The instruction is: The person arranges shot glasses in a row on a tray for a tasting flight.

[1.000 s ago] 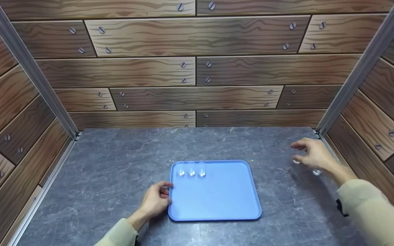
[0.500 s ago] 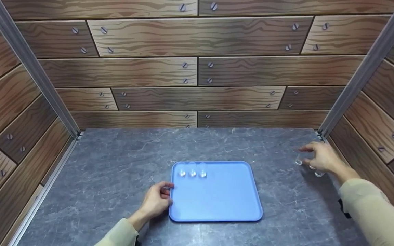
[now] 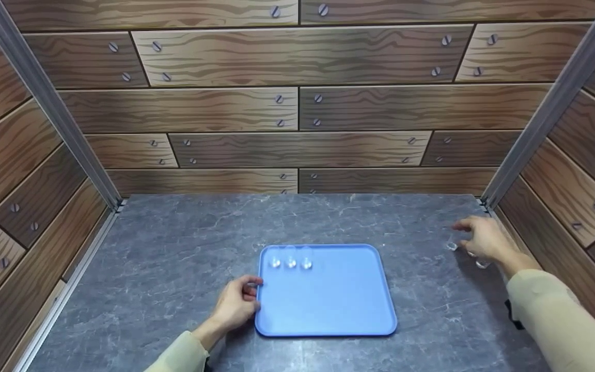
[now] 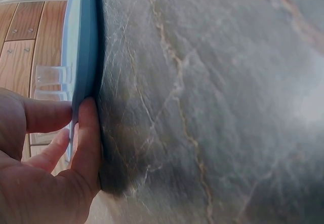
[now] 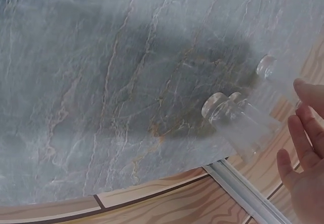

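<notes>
My left hand [image 3: 235, 300] pinches the left rim of a blue tray [image 3: 339, 294], its thumb on the inner side and fingers along the outer side in the left wrist view. Three clear shot glasses [image 3: 291, 262] stand in a row in the tray's far left corner. At the right of the table, my right hand [image 3: 486, 237] has thumb and fingertips at the rim of another clear shot glass [image 5: 266, 68], which stands on the table. Beside it, partly behind the hand in the head view, are two more clear glasses [image 5: 217, 106].
The grey marble-patterned table [image 3: 184, 237] is enclosed by wood-plank-patterned walls [image 3: 297, 108]. Metal corner posts [image 3: 540, 103] rise at the back left and back right. The right-hand glasses stand near the right wall.
My right hand has shifted slightly right, bringing its fingers around the nearest glass, then stayed almost still. My left hand, the tray and its three glasses keep their places.
</notes>
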`<state>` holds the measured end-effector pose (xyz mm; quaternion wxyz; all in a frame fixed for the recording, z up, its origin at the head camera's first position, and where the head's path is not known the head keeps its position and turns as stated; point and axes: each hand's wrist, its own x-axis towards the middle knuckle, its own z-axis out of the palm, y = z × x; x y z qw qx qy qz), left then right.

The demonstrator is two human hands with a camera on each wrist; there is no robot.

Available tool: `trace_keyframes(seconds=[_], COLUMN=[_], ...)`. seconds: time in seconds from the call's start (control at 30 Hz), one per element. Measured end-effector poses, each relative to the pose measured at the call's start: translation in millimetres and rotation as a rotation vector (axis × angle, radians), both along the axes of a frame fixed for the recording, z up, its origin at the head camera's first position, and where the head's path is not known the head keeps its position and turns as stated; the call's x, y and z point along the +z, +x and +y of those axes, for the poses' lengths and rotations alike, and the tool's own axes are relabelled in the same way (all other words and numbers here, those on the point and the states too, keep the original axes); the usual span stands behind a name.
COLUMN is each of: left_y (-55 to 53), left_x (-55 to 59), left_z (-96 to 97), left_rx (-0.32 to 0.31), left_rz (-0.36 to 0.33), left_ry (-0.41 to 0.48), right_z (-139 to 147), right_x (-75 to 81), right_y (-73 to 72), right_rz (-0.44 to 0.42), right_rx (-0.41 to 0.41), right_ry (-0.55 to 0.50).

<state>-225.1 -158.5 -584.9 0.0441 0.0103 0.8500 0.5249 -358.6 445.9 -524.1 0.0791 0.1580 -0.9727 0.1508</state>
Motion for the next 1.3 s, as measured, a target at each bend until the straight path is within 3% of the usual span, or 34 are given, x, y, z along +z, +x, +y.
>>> trace_keyframes(seconds=[0.2, 0.43, 0.67, 0.73, 0.9, 0.97, 1.13, 1.3], left_y=[-0.1, -3.0, 1.0, -7.1, -17.3, -10.7, -2.8, -0.8], left_x=[-1.5, -11.8, -2.5, -20.3, -44.2, -30.4, -9.6, -0.3], left_z=[-0.6, -2.7, 1.5, -1.7, -7.7, -6.1, -2.8, -0.1], left_rx=[-0.005, -0.007, 0.012, 0.019, 0.009, -0.004, -0.011, 0.000], left_rz=[-0.019, 0.013, -0.023, -0.019, 0.006, 0.027, 0.027, -0.008], left_ry=[0.016, 0.009, -0.015, -0.026, -0.006, 0.008, -0.004, -0.017], right_z=[0, -2, -8, -13, -28, -34, -54, -77], right_x=[-2.0, -3.1, -2.0, 0.2, 6.4, 8.4, 12.2, 16.8], right_y=[0.2, 1.2, 4.2, 5.3, 6.7, 6.4, 6.4, 6.2], right_rz=[-0.032, -0.027, 0.042, 0.079, 0.170, 0.203, 0.250, 0.236], right_rx=[-0.029, -0.040, -0.033, -0.038, -0.036, -0.027, -0.002, 0.039], right_ry=[-0.017, -0.026, -0.057, -0.077, -0.138, -0.159, -0.209, -0.252])
